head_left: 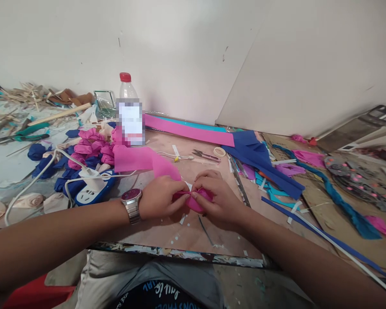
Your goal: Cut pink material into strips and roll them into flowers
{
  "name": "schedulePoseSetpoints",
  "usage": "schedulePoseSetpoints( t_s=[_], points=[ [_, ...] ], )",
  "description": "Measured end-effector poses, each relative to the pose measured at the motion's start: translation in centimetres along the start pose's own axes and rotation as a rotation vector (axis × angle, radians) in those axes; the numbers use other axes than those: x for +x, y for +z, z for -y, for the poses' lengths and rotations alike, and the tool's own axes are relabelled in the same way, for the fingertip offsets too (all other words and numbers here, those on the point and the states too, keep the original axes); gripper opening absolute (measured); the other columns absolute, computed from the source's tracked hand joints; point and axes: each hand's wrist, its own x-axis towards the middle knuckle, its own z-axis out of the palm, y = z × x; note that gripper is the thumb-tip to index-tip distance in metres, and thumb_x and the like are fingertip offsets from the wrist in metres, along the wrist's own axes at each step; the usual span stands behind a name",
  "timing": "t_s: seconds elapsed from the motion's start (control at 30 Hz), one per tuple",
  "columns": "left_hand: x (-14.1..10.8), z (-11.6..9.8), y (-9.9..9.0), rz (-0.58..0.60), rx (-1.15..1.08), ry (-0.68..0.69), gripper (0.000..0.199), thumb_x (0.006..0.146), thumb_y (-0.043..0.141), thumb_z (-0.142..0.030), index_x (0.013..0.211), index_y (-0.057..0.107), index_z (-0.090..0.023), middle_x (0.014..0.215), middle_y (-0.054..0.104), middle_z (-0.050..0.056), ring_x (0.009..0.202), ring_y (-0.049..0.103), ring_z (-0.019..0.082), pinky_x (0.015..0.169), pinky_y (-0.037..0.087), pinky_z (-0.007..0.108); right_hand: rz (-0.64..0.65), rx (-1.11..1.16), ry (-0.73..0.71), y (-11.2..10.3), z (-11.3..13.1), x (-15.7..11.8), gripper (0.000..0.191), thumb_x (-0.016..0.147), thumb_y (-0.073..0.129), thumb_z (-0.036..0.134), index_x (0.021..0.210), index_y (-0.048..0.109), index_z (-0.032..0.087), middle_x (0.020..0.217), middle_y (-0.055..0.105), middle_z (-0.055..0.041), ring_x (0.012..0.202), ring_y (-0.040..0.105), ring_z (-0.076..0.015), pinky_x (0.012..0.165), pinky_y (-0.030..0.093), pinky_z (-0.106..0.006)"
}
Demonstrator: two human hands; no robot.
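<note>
Both hands meet over the front middle of the table and pinch one pink fabric strip [133,159]. My left hand [162,195], with a metal watch [131,201] at its wrist, is closed on the strip; its loose end trails out behind to the left. My right hand [217,197] is closed round the gathered end of the same strip, which bulges out below the fingers. Fingertips of the two hands nearly touch. Behind them lie small scissors [206,155] and a cream tape roll [219,152].
A red-capped bottle [128,92] stands behind a pile of pink and blue fabric flowers [91,148]. Left of my hands is a power strip [93,191] with a white plug and cord. Blue fabric [263,161] lies at right. Green-handled pliers [32,132] rest at far left.
</note>
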Motion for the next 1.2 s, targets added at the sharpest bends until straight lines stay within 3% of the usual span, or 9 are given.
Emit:
schedulePoseSetpoints(
  t_s=[0.17, 0.47, 0.7, 0.97, 1.2],
  points=[
    [0.1, -0.4, -0.4, 0.002, -0.115, -0.012, 0.031, 0.1, 0.053, -0.04, 0.093, 0.074, -0.019, 0.08, 0.075, 0.005, 0.075, 0.066, 0.02, 0.069, 0.041, 0.031, -0.009, -0.048, -0.027, 0.0, 0.1, 0.0, 0.008, 0.1, 0.065, 0.027, 0.094, 0.069, 0.023, 0.092, 0.071, -0.0041, 0.1, 0.061, -0.0246, 0.097, 0.041, -0.046],
    [0.4, -0.5, -0.6, -0.046, -0.353, -0.076, 0.031, 0.101, 0.055, -0.034, 0.083, 0.073, -0.017, 0.072, 0.072, 0.0, 0.064, 0.061, 0.013, 0.062, 0.041, 0.025, -0.08, -0.187, -0.225, -0.3, -0.2, 0.2, 0.005, 0.101, 0.065, 0.024, 0.1, 0.069, 0.026, 0.091, 0.078, -0.0016, 0.102, 0.064, -0.0251, 0.099, 0.039, -0.048],
    [0.2, -0.5, -0.5, -0.103, -0.228, -0.01, 0.027, 0.101, 0.057, -0.034, 0.089, 0.076, -0.019, 0.079, 0.076, 0.001, 0.07, 0.066, 0.014, 0.066, 0.044, 0.026, -0.102, -0.177, -0.214, -0.3, 0.1, 0.1, 0.002, 0.099, 0.066, 0.024, 0.099, 0.068, 0.025, 0.091, 0.078, -0.0021, 0.1, 0.064, -0.0254, 0.097, 0.04, -0.047],
    [0.0, 0.4, 0.3, -0.224, 0.111, 0.17, 0.026, 0.104, 0.055, -0.037, 0.097, 0.077, -0.023, 0.081, 0.078, 0.002, 0.074, 0.069, 0.019, 0.069, 0.045, 0.03, -0.081, -0.105, -0.154, -0.2, 0.1, 0.1, 0.004, 0.097, 0.064, 0.021, 0.096, 0.067, 0.025, 0.09, 0.074, -0.003, 0.101, 0.062, -0.0258, 0.097, 0.042, -0.047],
    [0.1, 0.3, 0.3, -0.217, 0.142, 0.234, 0.031, 0.108, 0.05, -0.036, 0.097, 0.075, -0.023, 0.083, 0.079, 0.002, 0.074, 0.069, 0.019, 0.07, 0.045, 0.031, -0.038, -0.005, -0.07, -0.1, 0.2, 0.1, 0.007, 0.097, 0.062, 0.021, 0.094, 0.068, 0.024, 0.091, 0.072, -0.0041, 0.101, 0.062, -0.0255, 0.095, 0.045, -0.046]
  ],
)
